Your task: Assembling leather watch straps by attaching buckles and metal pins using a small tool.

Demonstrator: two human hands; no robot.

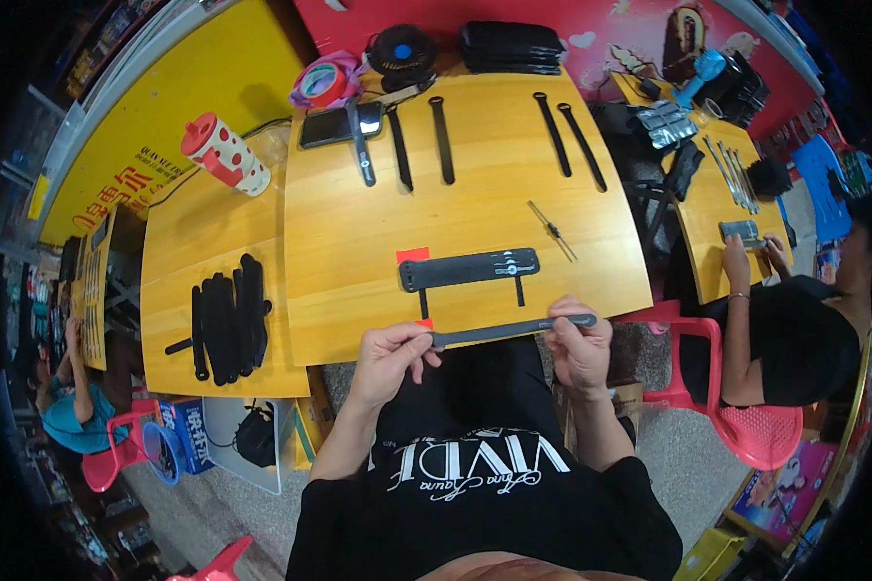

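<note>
A narrow dark grey strap (494, 332) is held stretched level between my two hands, over the table's front edge. My left hand (388, 363) pinches its left end beside a small red piece. Near the strap's wider right end, the fingers of my right hand (579, 353) are closed on it. Just beyond lies a flat black rectangular pad (465, 270) with pale printing, a red patch (413, 256) at its far left corner. Two short black strips stick out from under the pad toward me. Up and right of it rests a thin dark tool (552, 230).
Several black straps (442, 140) lie across the table's far part, by a phone (339, 126), tape roll (322, 85), small fan (402, 50) and black stack (512, 46). Leftward are a strap pile (228, 324) and a dotted cup (225, 155). Co-workers sit at both sides.
</note>
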